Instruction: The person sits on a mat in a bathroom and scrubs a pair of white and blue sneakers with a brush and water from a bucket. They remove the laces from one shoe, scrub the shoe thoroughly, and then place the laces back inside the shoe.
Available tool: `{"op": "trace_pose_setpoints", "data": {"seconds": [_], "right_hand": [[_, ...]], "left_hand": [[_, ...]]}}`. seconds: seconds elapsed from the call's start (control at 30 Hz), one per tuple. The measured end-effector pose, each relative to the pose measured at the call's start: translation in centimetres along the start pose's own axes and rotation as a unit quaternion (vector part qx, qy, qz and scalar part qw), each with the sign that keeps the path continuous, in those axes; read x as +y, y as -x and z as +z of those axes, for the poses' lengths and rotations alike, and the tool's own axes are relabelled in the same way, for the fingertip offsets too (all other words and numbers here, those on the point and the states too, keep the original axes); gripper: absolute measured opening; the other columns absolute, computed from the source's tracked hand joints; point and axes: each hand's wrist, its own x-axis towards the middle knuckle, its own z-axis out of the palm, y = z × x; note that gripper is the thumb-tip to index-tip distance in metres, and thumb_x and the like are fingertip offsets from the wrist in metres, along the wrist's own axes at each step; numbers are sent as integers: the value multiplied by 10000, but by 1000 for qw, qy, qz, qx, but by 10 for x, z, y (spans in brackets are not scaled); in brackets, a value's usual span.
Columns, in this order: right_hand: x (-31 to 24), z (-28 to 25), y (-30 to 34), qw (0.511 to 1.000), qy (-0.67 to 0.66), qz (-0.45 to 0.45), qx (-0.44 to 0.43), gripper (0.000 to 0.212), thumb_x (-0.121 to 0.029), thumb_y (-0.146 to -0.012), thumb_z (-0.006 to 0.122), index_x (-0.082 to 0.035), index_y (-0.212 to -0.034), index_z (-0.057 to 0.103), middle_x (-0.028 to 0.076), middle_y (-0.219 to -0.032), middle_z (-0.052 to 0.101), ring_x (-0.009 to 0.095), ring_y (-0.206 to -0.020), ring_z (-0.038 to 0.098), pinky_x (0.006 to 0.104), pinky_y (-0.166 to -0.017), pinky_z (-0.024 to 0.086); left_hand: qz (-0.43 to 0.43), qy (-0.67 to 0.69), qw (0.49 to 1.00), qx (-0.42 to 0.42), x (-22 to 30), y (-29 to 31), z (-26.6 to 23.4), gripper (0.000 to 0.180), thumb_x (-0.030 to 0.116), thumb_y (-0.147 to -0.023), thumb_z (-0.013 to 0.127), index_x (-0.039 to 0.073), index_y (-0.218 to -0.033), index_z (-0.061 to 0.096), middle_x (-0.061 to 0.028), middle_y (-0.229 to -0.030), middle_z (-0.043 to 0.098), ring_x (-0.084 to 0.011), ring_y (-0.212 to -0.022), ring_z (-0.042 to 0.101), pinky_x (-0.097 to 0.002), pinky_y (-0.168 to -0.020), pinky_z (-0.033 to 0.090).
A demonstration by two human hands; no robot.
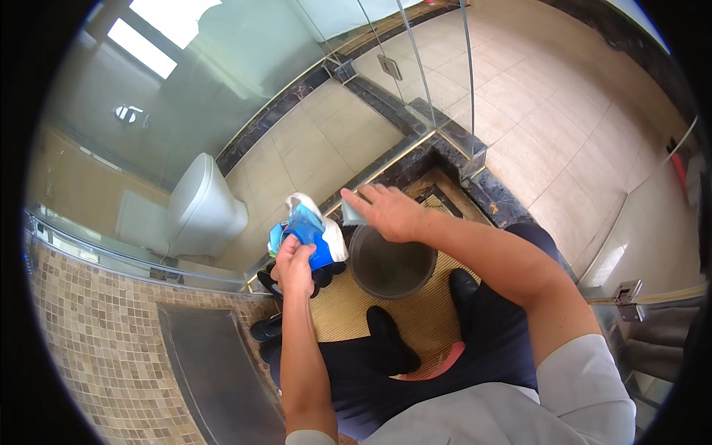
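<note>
My left hand (294, 268) is closed round a blue and white shoe (317, 236), tilted in the air to the left of the bucket. Its white edge faces up and to the right. In my right hand (394, 213) is a pale, light blue-green scrub brush (351, 213), gripped from above with its ragged lower edge showing. The brush is apart from the shoe, with a small gap between them. Below my right hand stands a dark round bucket (393, 261); what lies inside it is too murky to make out.
A yellow woven mat (337, 315) lies under the bucket and my black-shod feet (389, 337). Dark footwear (267, 328) sits left of my legs. Beyond a dark stone curb (374, 111) are glass panels and a white toilet (204, 196). A grey panel (215, 363) lies on mosaic tile.
</note>
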Motion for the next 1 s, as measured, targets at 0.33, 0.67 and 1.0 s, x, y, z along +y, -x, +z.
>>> {"op": "trace_pose_setpoints", "data": {"seconds": [0.33,0.67,1.0], "right_hand": [[-2,-6,9,997,-15,-51,49,779,-139,-886,683,-22,-1553,298,227,-1348,498,414,-1195,532,473,-992,475],[-6,5,9,991,-61,-59,102,749,-221,-898,695,-63,-1540,343,242,-1285,502,427,-1125,537,497,-961,475],[-46,-2,15,934,-244,-137,223,696,-168,-951,622,24,-1525,279,314,-1286,447,502,-1161,492,500,-1045,423]], "left_hand": [[-19,-40,996,-74,9,13,22,412,-108,-829,535,-58,-1229,624,-62,-1094,700,-109,-948,644,-236,-826,491],[-18,6,998,-55,0,11,16,462,-53,-807,535,-59,-1259,629,-89,-1156,696,-175,-1017,664,-299,-917,515],[-116,262,957,43,-14,-3,-6,445,213,-884,686,-20,-1256,612,-128,-1258,677,-292,-1166,647,-446,-1053,485]]}}
